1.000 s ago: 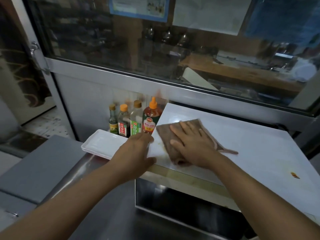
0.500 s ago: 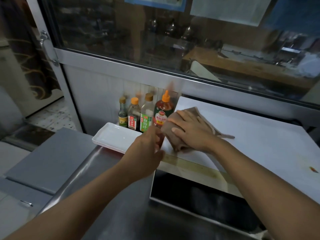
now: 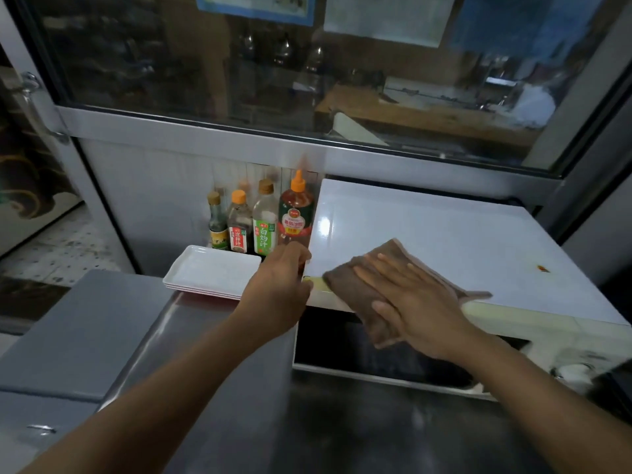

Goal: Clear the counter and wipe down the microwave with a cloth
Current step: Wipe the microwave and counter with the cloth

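A white microwave stands on the steel counter, its dark door facing me. A brown cloth lies over the front top edge of the microwave and hangs down onto the door. My right hand presses flat on the cloth with straight fingers. My left hand rests against the microwave's front left corner, fingers curved round the edge. A small orange-brown stain sits on the top toward the right.
Several sauce bottles stand against the wall left of the microwave. White rectangular plates are stacked in front of them. A grey lid or surface lies at the left. A glass window runs above.
My right hand has slid the cloth from the top's left area forward to the front edge and over the door. The left hand stays at the left corner.
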Demonstrator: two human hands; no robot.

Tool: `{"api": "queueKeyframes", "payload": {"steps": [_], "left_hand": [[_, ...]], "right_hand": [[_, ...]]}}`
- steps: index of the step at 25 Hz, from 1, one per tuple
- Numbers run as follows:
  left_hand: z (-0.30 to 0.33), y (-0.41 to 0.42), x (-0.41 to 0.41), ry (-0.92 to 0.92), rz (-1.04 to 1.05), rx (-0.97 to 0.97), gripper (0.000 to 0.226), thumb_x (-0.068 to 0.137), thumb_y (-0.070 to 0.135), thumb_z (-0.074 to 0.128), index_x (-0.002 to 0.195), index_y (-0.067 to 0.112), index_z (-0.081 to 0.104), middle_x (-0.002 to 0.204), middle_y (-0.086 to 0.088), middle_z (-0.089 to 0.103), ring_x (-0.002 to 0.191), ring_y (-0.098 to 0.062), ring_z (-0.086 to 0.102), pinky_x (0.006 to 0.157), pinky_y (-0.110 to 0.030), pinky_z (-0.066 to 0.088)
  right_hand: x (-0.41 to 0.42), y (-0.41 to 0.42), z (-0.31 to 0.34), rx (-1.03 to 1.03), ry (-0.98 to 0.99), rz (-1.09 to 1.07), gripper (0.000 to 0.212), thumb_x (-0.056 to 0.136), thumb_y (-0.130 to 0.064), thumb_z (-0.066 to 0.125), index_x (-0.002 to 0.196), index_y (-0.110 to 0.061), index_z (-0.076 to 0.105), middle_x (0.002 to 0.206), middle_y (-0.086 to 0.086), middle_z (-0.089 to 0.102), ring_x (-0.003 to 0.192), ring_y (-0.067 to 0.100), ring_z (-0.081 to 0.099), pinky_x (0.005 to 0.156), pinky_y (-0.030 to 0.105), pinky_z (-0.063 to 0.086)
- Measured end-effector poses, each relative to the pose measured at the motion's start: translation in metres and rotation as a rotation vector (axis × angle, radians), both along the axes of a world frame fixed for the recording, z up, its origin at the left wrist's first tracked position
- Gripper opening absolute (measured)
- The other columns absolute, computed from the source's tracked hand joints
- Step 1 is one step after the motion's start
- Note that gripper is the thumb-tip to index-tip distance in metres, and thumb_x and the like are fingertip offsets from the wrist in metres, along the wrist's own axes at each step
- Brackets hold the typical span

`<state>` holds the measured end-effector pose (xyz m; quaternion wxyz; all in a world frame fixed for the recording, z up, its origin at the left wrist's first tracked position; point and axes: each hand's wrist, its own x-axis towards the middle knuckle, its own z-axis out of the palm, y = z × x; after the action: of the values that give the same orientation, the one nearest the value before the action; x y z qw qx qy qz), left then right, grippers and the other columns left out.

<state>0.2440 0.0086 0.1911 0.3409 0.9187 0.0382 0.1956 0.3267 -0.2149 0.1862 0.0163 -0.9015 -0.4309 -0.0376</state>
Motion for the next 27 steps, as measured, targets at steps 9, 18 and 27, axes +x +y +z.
{"api": "queueKeyframes", "payload": {"steps": [9,18,27], "left_hand": [[0.001,-0.021,0.011,0.046,0.04,0.236,0.028,0.085,0.017,0.058,0.113,0.016,0.055,0.118,-0.002,0.056,0.11,-0.019,0.046,0.089,-0.031,0.04],[0.01,-0.123,0.048,0.084,-0.162,0.282,0.035,0.093,0.011,0.045,0.126,0.016,0.052,0.134,-0.001,0.05,0.12,-0.022,0.042,0.098,-0.036,0.038],[0.017,-0.157,0.062,0.14,-0.053,0.386,0.031,0.091,0.01,0.048,0.119,0.016,0.058,0.131,-0.002,0.053,0.117,-0.024,0.046,0.095,-0.039,0.044]], "right_hand": [[-0.017,0.002,-0.006,0.013,-0.113,-0.189,0.055,0.099,-0.043,0.023,0.15,-0.032,0.007,0.159,-0.008,0.006,0.147,0.016,0.004,0.115,0.039,0.008],[0.016,-0.176,0.004,0.035,0.011,-0.515,0.054,0.098,-0.047,0.019,0.148,-0.036,0.003,0.158,-0.016,0.003,0.145,0.006,-0.003,0.119,0.038,0.005],[0.031,-0.173,0.003,0.115,0.098,-0.351,0.053,0.097,-0.05,0.016,0.148,-0.04,0.004,0.156,-0.024,-0.003,0.144,0.002,-0.008,0.118,0.04,0.0]]}}
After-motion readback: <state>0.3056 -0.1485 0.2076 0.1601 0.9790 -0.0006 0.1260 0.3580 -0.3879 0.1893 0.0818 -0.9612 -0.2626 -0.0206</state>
